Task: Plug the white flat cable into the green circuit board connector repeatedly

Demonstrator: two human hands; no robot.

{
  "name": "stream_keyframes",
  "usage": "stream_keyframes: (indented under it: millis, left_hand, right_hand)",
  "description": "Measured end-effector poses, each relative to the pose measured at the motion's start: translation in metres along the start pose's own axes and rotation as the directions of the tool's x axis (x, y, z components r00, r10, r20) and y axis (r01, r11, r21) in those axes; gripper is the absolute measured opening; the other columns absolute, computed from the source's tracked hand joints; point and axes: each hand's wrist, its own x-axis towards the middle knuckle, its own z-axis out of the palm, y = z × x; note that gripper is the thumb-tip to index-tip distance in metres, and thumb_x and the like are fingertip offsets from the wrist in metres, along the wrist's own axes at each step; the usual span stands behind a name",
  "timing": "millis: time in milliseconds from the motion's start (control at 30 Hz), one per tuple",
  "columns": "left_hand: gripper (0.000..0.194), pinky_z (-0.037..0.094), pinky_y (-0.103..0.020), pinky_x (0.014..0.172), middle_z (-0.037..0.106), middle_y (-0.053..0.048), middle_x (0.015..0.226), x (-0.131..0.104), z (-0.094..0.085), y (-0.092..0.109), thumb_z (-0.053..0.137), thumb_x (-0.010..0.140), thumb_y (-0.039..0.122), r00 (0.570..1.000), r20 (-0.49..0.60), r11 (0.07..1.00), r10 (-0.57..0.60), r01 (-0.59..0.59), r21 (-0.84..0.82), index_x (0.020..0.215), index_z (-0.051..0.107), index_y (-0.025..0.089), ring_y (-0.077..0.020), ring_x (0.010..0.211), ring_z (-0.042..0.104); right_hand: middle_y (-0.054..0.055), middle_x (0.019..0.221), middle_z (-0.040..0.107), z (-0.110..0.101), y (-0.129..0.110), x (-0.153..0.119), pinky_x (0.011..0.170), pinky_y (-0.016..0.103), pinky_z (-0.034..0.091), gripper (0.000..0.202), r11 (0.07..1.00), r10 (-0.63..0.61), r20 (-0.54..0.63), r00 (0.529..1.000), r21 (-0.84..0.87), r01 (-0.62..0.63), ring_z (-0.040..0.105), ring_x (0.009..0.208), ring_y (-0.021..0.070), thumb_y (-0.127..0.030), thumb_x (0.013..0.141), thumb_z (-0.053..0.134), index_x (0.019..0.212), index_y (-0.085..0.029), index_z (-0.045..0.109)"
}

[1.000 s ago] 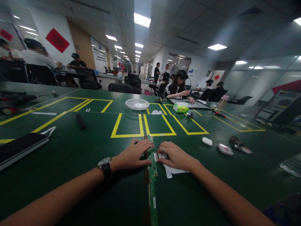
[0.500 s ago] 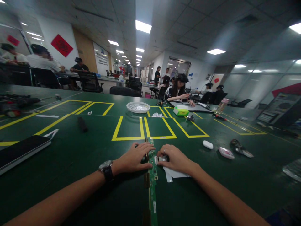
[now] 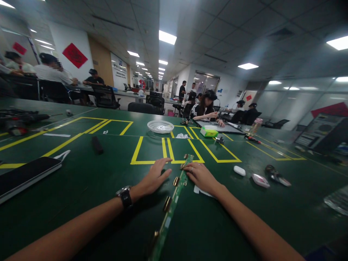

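A long, narrow green circuit board (image 3: 175,200) slants across the table in front of me, its far end turned to the right. Copper-coloured flex pieces stick up along its left edge. My right hand (image 3: 203,177) grips the board close to its far end, the fingertips on its right side. My left hand (image 3: 155,177), with a watch on the wrist, hovers left of the board with fingers apart and holds nothing. White paper-like strips (image 3: 202,191) lie partly hidden beneath my right hand.
A white woven basket (image 3: 160,127), a green tissue pack (image 3: 208,131) and a white earbud case (image 3: 239,170) stand on the green table. A dark-screened device (image 3: 29,177) lies left. A co-worker (image 3: 206,107) sits across; a computer tower (image 3: 317,132) is at right.
The board has turned, its far end swinging right and its near end left. My left hand has come off it. My right hand has moved from a small white-and-black piece onto the board.
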Motion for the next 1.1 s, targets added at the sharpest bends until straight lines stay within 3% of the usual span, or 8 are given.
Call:
stream_keyframes:
  millis: [100,200,400,767,967,1100]
  left_hand:
    - [0.042,0.033,-0.047,0.112,0.048,-0.009,0.141,-0.001,-0.002,0.002,0.040,0.100,0.042,0.999,0.046,1.000,0.015,-0.016,0.001,0.138,0.044,0.023,-0.0263,0.131,0.042]
    - [0.044,0.035,-0.048,0.111,0.047,-0.010,0.142,-0.003,-0.006,0.009,0.039,0.101,0.044,0.996,0.094,1.000,0.006,-0.008,0.022,0.139,0.043,0.022,-0.0268,0.130,0.044]
    - [0.045,0.039,-0.047,0.107,0.048,-0.010,0.142,-0.003,-0.011,0.019,0.037,0.102,0.044,0.988,0.154,0.999,-0.028,0.020,0.048,0.139,0.042,0.021,-0.0273,0.128,0.046]
    - [0.047,0.037,-0.047,0.108,0.048,-0.009,0.143,-0.004,-0.010,0.013,0.035,0.102,0.049,0.979,0.201,0.995,0.014,-0.033,0.092,0.141,0.043,0.022,-0.0279,0.130,0.044]
    - [0.047,0.036,-0.048,0.108,0.048,-0.010,0.143,-0.004,-0.008,0.011,0.035,0.102,0.050,0.976,0.214,0.994,0.033,-0.055,0.099,0.140,0.043,0.023,-0.0280,0.130,0.044]
    - [0.047,0.036,-0.049,0.108,0.048,-0.010,0.143,-0.004,-0.006,0.007,0.034,0.103,0.049,0.976,0.210,0.992,0.054,-0.076,0.096,0.141,0.042,0.024,-0.0285,0.129,0.045]
  right_hand:
    - [0.011,0.121,0.063,0.002,0.034,-0.005,0.098,0.040,0.041,0.028,0.963,0.246,-0.059,0.967,-0.098,-0.251,0.056,0.115,0.0240,-0.022,0.098,0.046,0.118,-0.017,0.065]
    - [0.014,0.121,0.062,0.003,0.050,-0.010,0.099,0.039,0.042,0.029,0.916,0.356,-0.093,0.930,-0.162,-0.367,0.055,0.114,0.0255,-0.023,0.099,0.043,0.117,-0.014,0.063]
    - [0.015,0.126,0.058,0.005,0.047,-0.011,0.099,0.039,0.042,0.034,0.906,0.364,-0.072,0.929,-0.206,-0.371,0.053,0.117,0.0268,-0.028,0.101,0.038,0.125,-0.014,0.058]
    - [0.016,0.131,0.056,0.007,0.051,-0.012,0.102,0.040,0.040,0.038,0.909,0.363,-0.055,0.930,-0.199,-0.367,0.049,0.124,0.0269,-0.030,0.101,0.037,0.128,-0.013,0.057]
    - [0.013,0.145,0.047,0.005,0.051,-0.013,0.102,0.045,0.039,0.044,0.911,0.386,-0.002,0.923,-0.159,-0.381,0.042,0.132,0.0278,-0.033,0.102,0.031,0.139,-0.017,0.050]
    - [0.012,0.143,0.051,0.003,0.049,-0.013,0.103,0.044,0.037,0.045,0.915,0.379,-0.035,0.925,-0.138,-0.380,0.043,0.131,0.0259,-0.033,0.102,0.030,0.139,-0.017,0.052]
